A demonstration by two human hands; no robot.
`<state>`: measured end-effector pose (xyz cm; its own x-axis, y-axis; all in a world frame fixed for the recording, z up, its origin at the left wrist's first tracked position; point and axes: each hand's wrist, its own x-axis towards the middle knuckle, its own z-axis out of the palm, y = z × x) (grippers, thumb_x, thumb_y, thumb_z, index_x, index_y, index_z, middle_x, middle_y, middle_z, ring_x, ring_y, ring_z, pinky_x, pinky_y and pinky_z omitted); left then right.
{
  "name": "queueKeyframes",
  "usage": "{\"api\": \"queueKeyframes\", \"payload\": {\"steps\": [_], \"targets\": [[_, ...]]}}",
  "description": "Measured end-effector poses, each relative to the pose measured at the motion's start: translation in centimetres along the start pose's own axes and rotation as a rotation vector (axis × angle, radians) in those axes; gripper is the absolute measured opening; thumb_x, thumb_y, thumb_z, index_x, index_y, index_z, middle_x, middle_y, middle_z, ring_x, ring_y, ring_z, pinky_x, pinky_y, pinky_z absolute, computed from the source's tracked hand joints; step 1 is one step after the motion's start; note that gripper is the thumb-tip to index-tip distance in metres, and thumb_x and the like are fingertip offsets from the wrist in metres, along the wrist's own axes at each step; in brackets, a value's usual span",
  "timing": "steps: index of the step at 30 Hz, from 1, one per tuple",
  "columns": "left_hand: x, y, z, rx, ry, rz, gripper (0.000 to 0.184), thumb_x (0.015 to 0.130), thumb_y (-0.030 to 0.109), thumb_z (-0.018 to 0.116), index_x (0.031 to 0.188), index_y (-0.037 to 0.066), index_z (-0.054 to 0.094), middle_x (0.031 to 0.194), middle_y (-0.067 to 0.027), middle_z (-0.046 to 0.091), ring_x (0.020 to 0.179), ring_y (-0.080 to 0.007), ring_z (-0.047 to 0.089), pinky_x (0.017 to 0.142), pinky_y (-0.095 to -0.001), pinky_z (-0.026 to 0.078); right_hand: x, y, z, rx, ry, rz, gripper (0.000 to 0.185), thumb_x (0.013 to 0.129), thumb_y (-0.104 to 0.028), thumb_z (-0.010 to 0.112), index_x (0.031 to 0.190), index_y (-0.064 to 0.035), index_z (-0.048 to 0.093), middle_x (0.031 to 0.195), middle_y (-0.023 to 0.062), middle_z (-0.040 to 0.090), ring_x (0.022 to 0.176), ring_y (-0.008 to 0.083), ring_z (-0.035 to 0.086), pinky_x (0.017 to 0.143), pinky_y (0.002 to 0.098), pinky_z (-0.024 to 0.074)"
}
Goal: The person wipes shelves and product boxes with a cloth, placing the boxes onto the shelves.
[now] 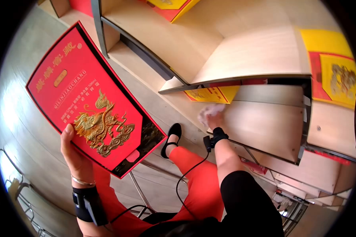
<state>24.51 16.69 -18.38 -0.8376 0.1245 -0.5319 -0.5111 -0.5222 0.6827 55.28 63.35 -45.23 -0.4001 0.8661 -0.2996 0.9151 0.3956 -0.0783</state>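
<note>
- Red box [95, 96]: front panel faces me. Gold lettering, "QILINJIAOCHANG" legible; gold beast figure on the lower half; dark border along the right side and lower end.
- Box pose: tilted, top toward upper left. My left hand [76, 153] grips the lower-left edge, thumb on front.
- Pale cloth [208, 113]: crumpled, blurred, in my right hand [215, 120], apart from the box.

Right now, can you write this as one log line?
left hand: holds red box | right hand: at pale cloth-like item, grip blurred | place: by shelf
</note>
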Motion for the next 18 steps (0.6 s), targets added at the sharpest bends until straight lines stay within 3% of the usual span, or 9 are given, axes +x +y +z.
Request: {"api": "queueKeyframes", "payload": {"steps": [2,5,6,9,10,13,14,16,18], "targets": [[-0.2,0.1,-0.6,0.02,0.044,0.029,0.037,0.091,0.029,0.058,0.115,0.001,0.059,0.113,-0.0092,0.065,0.103,-0.0211,0.062,0.093,-0.0346,0.049,0.5,-0.3,2.3,-0.051,-0.222,-0.146,0.094,0.083,-0.052,0.06,0.15,-0.0001,0.018,0.148,0.029,0.033,0.138,0.0465,0.026,0.114,0.0491,0.024],[-0.3,0.0,-1.4,0.006,0.11,0.03,0.039,0.091,0.03,0.057,0.118,0.002,0.058,0.114,-0.0093,0.064,0.103,-0.0213,0.062,0.093,-0.0352,0.049,0.7,-1.3,5.6,0.047,-0.272,-0.03,0.091,0.081,-0.046,0.062,0.152,-0.0104,0.018,0.148,0.0259,0.034,0.14,0.0494,0.019,0.114,0.0474,0.0256],[-0.5,0.1,-1.6,0.026,0.131,0.041,0.04,0.091,0.031,0.057,0.119,0.002,0.057,0.115,-0.0094,0.064,0.103,-0.0214,0.062,0.093,-0.0352,0.049,1.4,-1.4,6.3,0.046,-0.298,-0.019,0.093,0.08,-0.049,0.061,0.152,-0.0103,0.018,0.149,0.0249,0.034,0.14,0.0498,0.018,0.112,0.0476,0.0306],[-0.8,0.4,-2.2,0.001,0.203,0.059,0.038,0.09,0.03,0.058,0.117,0.002,0.058,0.115,-0.0087,0.064,0.105,-0.0215,0.061,0.096,-0.0371,0.047,1.8,-3.0,6.0,0.081,-0.234,-0.01,0.101,0.077,-0.055,0.066,0.15,-0.0043,0.018,0.15,0.0316,0.02,0.134,0.0504,0.031,0.111,0.0475,0.0303],[-0.9,0.5,-2.3,0.002,0.209,0.056,0.039,0.09,0.03,0.057,0.118,0.002,0.058,0.116,-0.0087,0.064,0.106,-0.0214,0.061,0.097,-0.0372,0.046,2.6,-3.1,6.3,0.091,-0.21,-0.001,0.105,0.074,-0.056,0.069,0.15,-0.0057,0.018,0.151,0.0324,0.014,0.136,0.0487,0.028,0.11,0.048,0.0322],[-0.3,0.6,-3.1,0.087,0.238,0.097,0.044,0.094,0.035,0.053,0.126,0.004,0.054,0.122,-0.0091,0.061,0.108,-0.0223,0.061,0.095,-0.0379,0.049,3.7,-4.3,4.8,-0.243,-0.204,0.085,0.105,0.073,-0.057,0.069,0.151,-0.0103,0.017,0.15,0.032,0.018,0.138,0.045,0.027,0.109,0.0496,0.0325],[-0.5,0.3,-3.4,0.12,0.309,0.122,0.046,0.094,0.036,0.052,0.127,0.004,0.053,0.123,-0.0095,0.06,0.108,-0.0224,0.061,0.095,-0.0378,0.048,5.2,-2.2,6.3,-0.075,-0.127,-0.001,0.099,0.074,-0.058,0.067,0.151,-0.0158,0.022,0.15,0.0333,0.017,0.138,0.0468,0.026,0.11,0.0507,0.0299],[-0.8,0.3,-2.4,0.103,0.332,0.093,0.05,0.095,0.039,0.051,0.13,0.004,0.05,0.126,-0.0102,0.058,0.111,-0.0223,0.059,0.097,-0.0368,0.047,7.5,-2.3,4.5,-0.221,-0.237,0.018,0.091,0.078,-0.059,0.06,0.15,-0.0154,0.027,0.153,0.0261,0.022,0.139,0.0398,0.03,0.111,0.0507,0.0276],[-0.6,1.5,-7.0,0.188,0.371,0.172,0.052,0.097,0.041,0.047,0.134,0.004,0.046,0.135,-0.0108,0.052,0.119,-0.0214,0.054,0.101,-0.037,0.045,8.7,-3.8,2.3,-0.323,-0.293,-0.02,0.085,0.081,-0.059,0.057,0.148,-0.0145,0.032,0.154,0.0207,0.027,0.14,0.0361,0.031,0.112,0.0489,0.0255]]}}
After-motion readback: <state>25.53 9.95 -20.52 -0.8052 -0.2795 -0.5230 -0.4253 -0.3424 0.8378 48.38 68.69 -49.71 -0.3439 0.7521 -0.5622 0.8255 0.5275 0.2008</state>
